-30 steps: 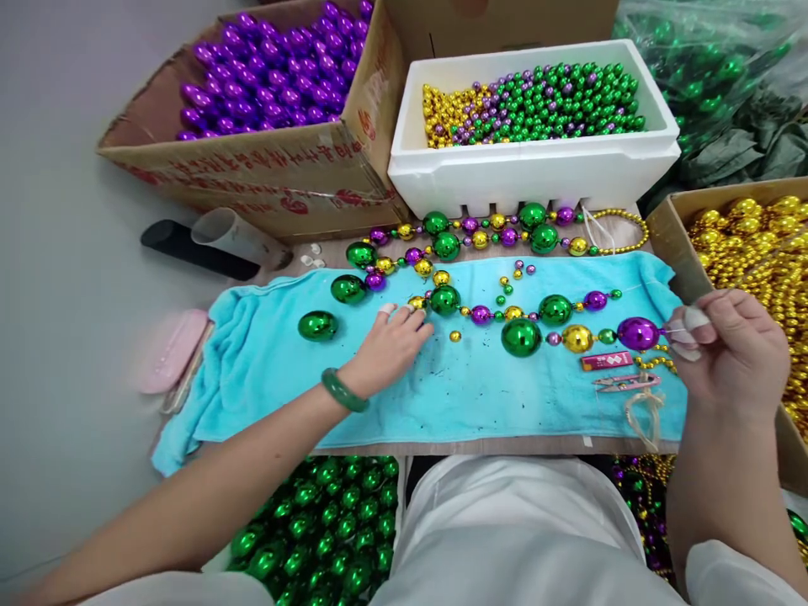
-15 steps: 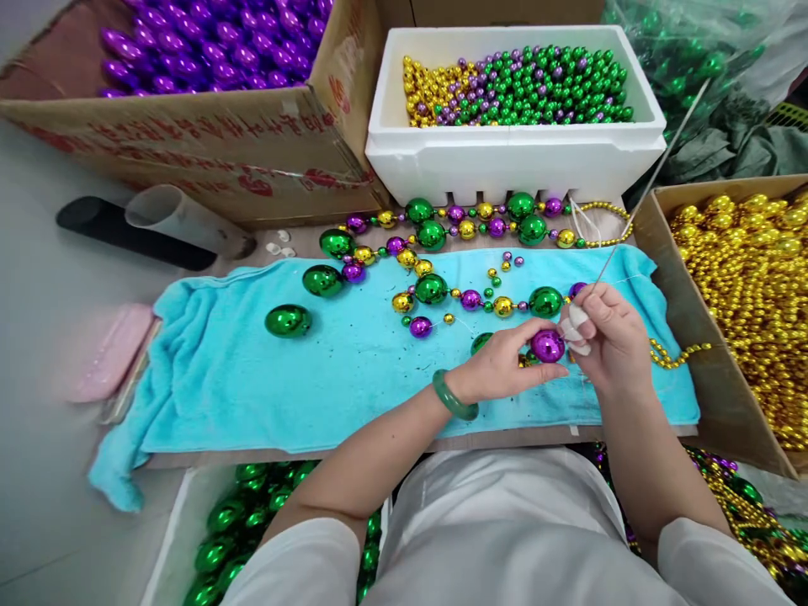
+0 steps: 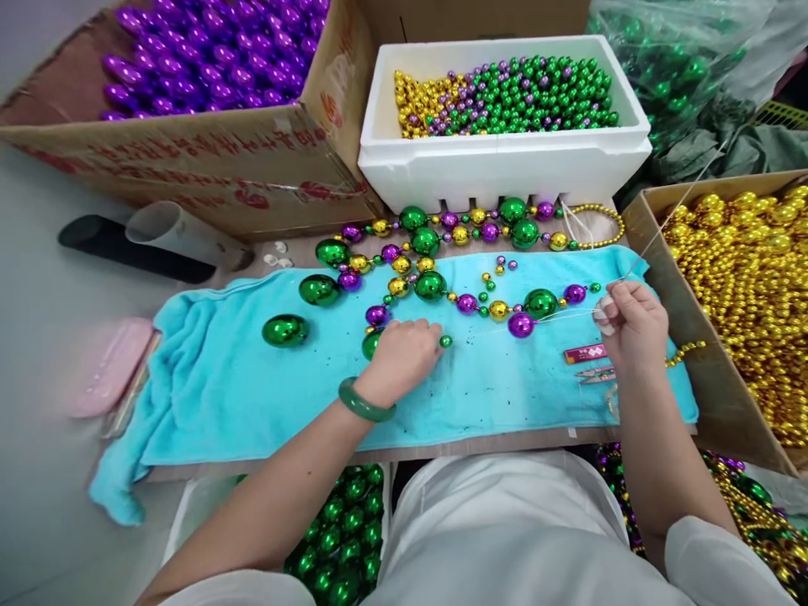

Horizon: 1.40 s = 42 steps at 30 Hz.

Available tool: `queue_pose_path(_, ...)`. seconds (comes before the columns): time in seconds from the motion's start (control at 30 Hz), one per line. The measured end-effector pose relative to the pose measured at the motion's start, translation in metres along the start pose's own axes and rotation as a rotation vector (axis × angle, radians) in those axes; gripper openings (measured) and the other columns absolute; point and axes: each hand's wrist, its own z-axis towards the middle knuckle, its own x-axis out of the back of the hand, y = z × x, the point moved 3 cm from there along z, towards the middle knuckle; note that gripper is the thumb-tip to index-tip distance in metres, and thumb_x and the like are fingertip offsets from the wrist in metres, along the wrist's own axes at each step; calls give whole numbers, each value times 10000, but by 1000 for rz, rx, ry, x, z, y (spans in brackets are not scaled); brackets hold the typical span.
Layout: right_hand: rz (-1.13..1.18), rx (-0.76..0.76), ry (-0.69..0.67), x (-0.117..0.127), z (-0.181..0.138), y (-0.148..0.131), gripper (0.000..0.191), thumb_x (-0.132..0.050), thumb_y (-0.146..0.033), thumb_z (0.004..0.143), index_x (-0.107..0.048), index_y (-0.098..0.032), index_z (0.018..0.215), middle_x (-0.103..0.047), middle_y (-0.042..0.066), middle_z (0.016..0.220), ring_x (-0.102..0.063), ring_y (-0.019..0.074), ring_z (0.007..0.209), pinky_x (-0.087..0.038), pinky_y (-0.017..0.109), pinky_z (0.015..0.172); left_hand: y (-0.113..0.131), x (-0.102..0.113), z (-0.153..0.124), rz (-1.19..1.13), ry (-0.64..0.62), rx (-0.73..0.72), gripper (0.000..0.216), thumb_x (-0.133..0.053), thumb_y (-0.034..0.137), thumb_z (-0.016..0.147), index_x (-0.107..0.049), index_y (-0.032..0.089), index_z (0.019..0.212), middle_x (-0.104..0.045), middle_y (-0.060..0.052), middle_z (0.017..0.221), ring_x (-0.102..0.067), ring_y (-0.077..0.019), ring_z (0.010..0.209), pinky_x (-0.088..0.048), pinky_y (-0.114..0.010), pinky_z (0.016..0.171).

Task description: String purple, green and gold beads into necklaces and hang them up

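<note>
My left hand [image 3: 404,358] rests on the turquoise towel [image 3: 252,387], fingers closed over a large green bead [image 3: 372,343] of the strand; a small green bead [image 3: 445,341] lies just beside it. My right hand [image 3: 631,324] pinches a long thin needle [image 3: 669,215] and its thread at the towel's right side. On that thread, left of the right hand, hangs a purple bead [image 3: 521,324]. A strand of green, purple and gold beads [image 3: 480,303] runs across the towel between both hands.
A loose green ball [image 3: 285,330] lies on the towel's left. Behind stand a white foam box [image 3: 505,164] of mixed beads and a cardboard box [image 3: 189,151] of purple beads. A box of gold beads [image 3: 745,295] sits right. Snips [image 3: 593,374] and a red packet [image 3: 584,354] lie near my right hand.
My left hand left the purple bead by the right hand and moved left onto a green bead. My right hand shifted right, drawing the thread out with the purple bead on it.
</note>
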Motion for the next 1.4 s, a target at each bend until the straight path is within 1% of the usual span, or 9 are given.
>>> queue_pose_path(0.1, -25, -84, -18, 1, -7, 14, 219, -755, -298, 703, -592, -155, 727, -475, -55, 495, -432, 49, 431, -303, 149, 372, -6, -6, -8, -17, 7, 11, 309, -607, 399, 814, -625, 112, 924, -646, -145, 880, -620, -323, 867, -427, -427, 754)
queue_pose_path(0.2, -38, -180, -80, -5, -16, 26, 215, -745, -320, 709, -603, -164, 751, -482, -50, 488, -429, 58, 424, -264, 150, 354, 0, 4, -11, -140, 144, -11, 387, -603, 472, 813, -627, 128, 989, -640, -139, 957, -584, -312, 939, -425, -440, 813)
queue_pose_path(0.4, 11, -238, -214, -29, -31, 30, 162, -708, -309, 756, -612, -181, 781, -485, -50, 505, -434, 65, 446, -269, 160, 370, 44, 34, 16, -754, 393, -226, 275, -438, 310, 938, -638, 166, 1059, -661, -78, 1058, -563, -198, 1010, -419, -377, 940)
queue_pose_path(0.6, 4, -225, -294, -41, -36, 23, 141, -686, -307, 784, -616, -185, 792, -488, -52, 505, -442, 68, 446, -291, 174, 384, 70, 39, 54, -1207, 78, -458, 186, -543, 279, 868, -699, 178, 881, -676, -53, 1015, -588, -175, 1026, -430, -334, 963)
queue_pose_path(0.7, 6, -216, -289, -39, -37, 22, 136, -685, -306, 784, -618, -188, 790, -493, -53, 501, -437, 65, 439, -288, 171, 381, 70, 39, 61, -1329, -54, -448, 169, -605, 288, 818, -700, 149, 800, -690, -48, 921, -615, -160, 935, -453, -308, 923)
queue_pose_path(0.8, -28, -216, -256, -34, -36, 23, 131, -689, -302, 778, -625, -189, 797, -532, -45, 516, -452, 65, 447, -303, 169, 386, 66, 35, 63, -1385, -41, -347, 162, -625, 280, 790, -696, 138, 758, -693, -50, 882, -622, -152, 897, -479, -276, 856)
queue_pose_path(1.0, -106, -167, -215, -29, -38, 24, 167, -687, -326, 763, -608, -179, 773, -672, 14, 729, -436, 51, 437, -214, 173, 332, 68, 18, 61, -1527, -130, -124, 198, -569, 289, 804, -658, 114, 831, -672, -74, 847, -647, -134, 673, -460, -179, 458)
queue_pose_path(1.23, -79, -137, -165, -21, -37, 25, 158, -678, -318, 765, -595, -184, 764, -690, 36, 891, -465, 48, 471, -245, 172, 338, 61, 12, 56, -1560, -97, -33, 151, -543, 255, 830, -588, 125, 766, -617, -30, 698, -612, -96, 559, -422, -149, 409)
queue_pose_path(1.4, -58, -158, -160, -19, -36, 28, 157, -689, -302, 752, -589, -181, 748, -687, 28, 837, -502, 63, 503, -319, 176, 367, 56, 16, 52, -1561, -84, 14, 151, -534, 250, 841, -590, 124, 780, -621, -18, 655, -501, -46, 459, -398, -143, 418)
